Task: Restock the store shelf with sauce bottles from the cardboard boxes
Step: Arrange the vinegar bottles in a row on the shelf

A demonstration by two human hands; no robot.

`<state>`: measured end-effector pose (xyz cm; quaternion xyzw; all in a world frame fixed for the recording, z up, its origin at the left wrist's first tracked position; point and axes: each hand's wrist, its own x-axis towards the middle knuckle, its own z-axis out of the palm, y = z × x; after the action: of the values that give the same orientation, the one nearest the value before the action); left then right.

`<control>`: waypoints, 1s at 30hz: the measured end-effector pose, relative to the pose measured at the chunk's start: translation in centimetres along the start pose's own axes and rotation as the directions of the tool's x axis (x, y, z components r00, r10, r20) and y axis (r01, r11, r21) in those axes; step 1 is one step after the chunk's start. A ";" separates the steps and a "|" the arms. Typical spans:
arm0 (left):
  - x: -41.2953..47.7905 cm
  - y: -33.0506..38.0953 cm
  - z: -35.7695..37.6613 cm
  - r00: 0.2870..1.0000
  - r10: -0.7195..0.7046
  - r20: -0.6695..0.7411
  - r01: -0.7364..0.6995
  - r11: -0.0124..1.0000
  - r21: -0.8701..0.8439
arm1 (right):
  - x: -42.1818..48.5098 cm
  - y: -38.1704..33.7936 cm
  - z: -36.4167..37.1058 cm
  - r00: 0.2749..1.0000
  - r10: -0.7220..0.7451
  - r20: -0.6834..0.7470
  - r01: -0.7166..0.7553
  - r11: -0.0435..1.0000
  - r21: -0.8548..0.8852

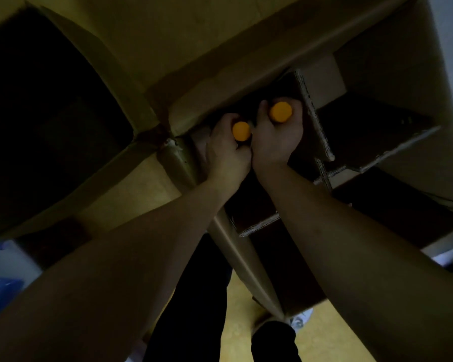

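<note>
as both reach in, left grip [228, 150] clamps one bottle [241, 131], right grip [275, 138] another bottle [280, 111]

The light is dim and yellowish throughout. A smooth yellow floor [324, 340] shows at the bottom centre and middle left of the frame. A blurred blue object [0, 286] sits at the lower left edge.
</note>
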<state>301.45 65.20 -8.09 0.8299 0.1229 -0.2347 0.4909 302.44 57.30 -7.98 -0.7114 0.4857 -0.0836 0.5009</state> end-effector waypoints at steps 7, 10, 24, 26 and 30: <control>0.8 0.6 -0.1 0.996 -0.094 -0.002 0.094 0.995 0.042 | 0.5 -0.2 -3.1 0.998 -0.069 -0.002 0.069 0.997 -0.047; -0.1 2.0 -1.3 0.990 -0.130 0.060 0.129 0.991 0.021 | -0.1 -1.3 -5.2 0.999 -0.042 0.026 0.043 0.997 -0.068; -17.0 25.3 -11.9 0.994 0.083 0.074 -0.087 0.994 0.062 | -10.1 -21.6 -24.7 0.965 -0.259 0.039 0.262 0.953 -0.151; -21.1 30.3 -14.0 0.987 0.148 0.064 -0.153 0.984 0.090 | -12.1 -26.1 -28.9 0.941 -0.339 -0.006 0.336 0.935 -0.112; -30.3 40.8 -18.0 0.935 0.353 0.011 -0.354 0.935 0.029 | -16.9 -35.4 -39.1 0.874 -0.475 -0.101 0.478 0.878 0.013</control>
<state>297.99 61.77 45.55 0.8451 -0.0332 -0.1469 0.5129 291.59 46.65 45.25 -0.7948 0.3170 -0.2469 0.4547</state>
